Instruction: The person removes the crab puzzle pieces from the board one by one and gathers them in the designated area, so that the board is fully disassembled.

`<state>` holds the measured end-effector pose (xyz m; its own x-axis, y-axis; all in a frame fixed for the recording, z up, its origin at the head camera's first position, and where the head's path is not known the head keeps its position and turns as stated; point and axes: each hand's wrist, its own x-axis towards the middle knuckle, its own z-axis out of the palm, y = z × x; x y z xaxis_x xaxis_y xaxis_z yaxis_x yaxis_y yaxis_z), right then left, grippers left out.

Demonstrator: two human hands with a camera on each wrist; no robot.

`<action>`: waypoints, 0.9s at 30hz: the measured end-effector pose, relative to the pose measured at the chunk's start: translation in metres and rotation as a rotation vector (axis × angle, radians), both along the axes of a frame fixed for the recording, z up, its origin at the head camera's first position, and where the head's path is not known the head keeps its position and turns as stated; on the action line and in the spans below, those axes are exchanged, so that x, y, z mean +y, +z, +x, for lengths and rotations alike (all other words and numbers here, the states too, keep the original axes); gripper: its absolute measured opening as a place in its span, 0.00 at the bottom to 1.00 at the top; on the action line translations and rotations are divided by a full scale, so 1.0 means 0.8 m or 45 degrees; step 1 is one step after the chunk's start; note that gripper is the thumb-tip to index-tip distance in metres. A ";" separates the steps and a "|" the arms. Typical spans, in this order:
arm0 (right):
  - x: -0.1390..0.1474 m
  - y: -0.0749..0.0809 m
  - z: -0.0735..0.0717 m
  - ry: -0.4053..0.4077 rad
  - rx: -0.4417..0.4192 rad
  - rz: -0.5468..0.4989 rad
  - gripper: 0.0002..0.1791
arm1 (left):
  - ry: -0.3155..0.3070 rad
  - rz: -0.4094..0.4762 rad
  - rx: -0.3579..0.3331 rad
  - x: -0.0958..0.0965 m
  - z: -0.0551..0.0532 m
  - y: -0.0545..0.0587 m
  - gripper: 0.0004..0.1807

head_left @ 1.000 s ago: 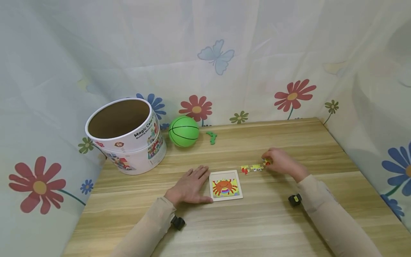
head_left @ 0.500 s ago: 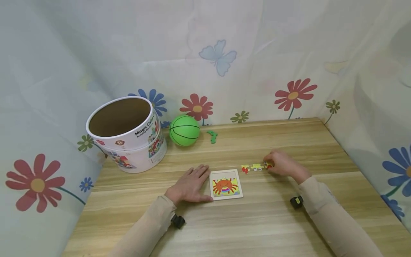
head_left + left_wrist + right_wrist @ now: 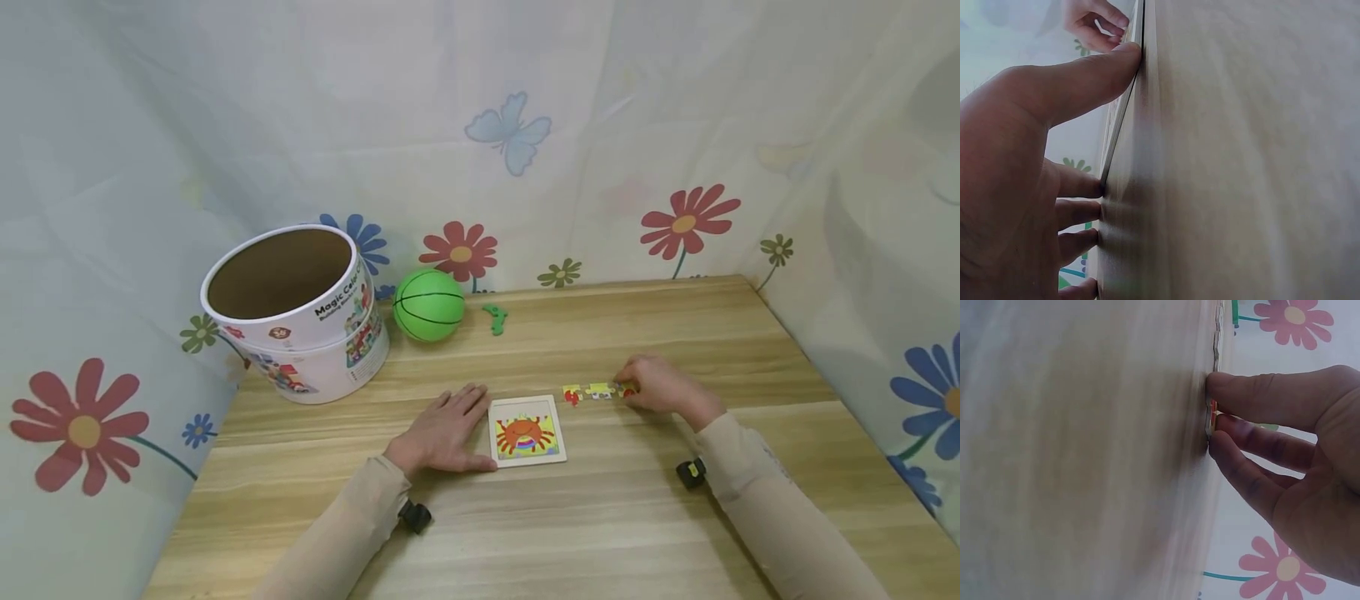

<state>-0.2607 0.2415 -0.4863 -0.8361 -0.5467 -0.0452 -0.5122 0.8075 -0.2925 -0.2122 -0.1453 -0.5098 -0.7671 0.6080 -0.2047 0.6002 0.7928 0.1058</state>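
Note:
In the head view a square puzzle tray (image 3: 561, 435) with a red crab picture (image 3: 523, 433) lies flat on the table. My left hand (image 3: 442, 433) rests on the tabletop at the tray's left, fingers spread, thumb touching its lower left corner. To the tray's upper right are two yellow-and-red puzzle pieces, the left piece (image 3: 572, 394) and the middle piece (image 3: 600, 390), side by side. At the right end of this row my right hand (image 3: 663, 387) pinches a third puzzle piece (image 3: 628, 390) low against the table. The right wrist view shows thumb and fingertips on that piece (image 3: 1213, 415).
A large white bucket (image 3: 333, 367) with printed lettering stands at the back left. Beside it sits a green ball (image 3: 429, 305), then a small green curved piece (image 3: 496, 319). A flowered curtain (image 3: 600, 167) closes off the table's back and sides.
My right hand has shifted slightly right and down with the pinched puzzle piece, then slightly back left, and lies lower beside the middle piece. My left hand and the tray have stayed put.

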 end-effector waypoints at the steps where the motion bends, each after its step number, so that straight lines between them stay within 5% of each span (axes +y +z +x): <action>1: 0.000 -0.001 0.000 0.004 0.007 0.005 0.20 | -0.002 0.001 -0.002 0.000 0.000 0.000 0.61; 27: -0.026 0.012 0.009 -0.008 0.046 0.021 0.23 | -0.012 0.012 0.020 0.000 0.001 0.000 0.60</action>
